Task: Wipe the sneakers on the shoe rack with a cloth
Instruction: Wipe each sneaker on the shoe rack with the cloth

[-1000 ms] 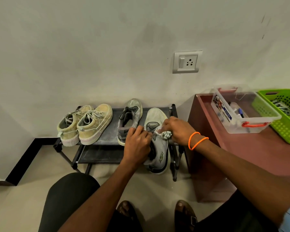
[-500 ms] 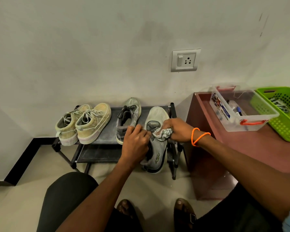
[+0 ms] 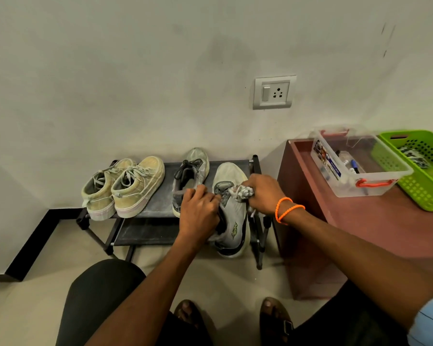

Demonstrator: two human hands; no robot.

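Note:
A low black shoe rack (image 3: 160, 211) stands against the wall. On its right end lies a grey sneaker (image 3: 231, 221), its heel hanging over the front edge. My left hand (image 3: 198, 213) grips that sneaker at its opening. My right hand (image 3: 263, 193), with orange bands on the wrist, holds a bunched grey-white cloth (image 3: 240, 192) against the sneaker's upper near the laces. A second grey sneaker (image 3: 191, 174) lies just left of it, partly hidden by my left hand. Two beige sneakers (image 3: 125, 186) sit at the rack's left end.
A reddish-brown table (image 3: 373, 231) stands close on the right, carrying a clear plastic box (image 3: 355, 166) and a green basket (image 3: 420, 171). A wall socket (image 3: 274, 92) is above the rack. My knees and sandalled feet are on the floor in front.
My right hand has shifted the cloth slightly along the sneaker's upper, from the right side toward the laces. My left hand keeps its grip on the sneaker.

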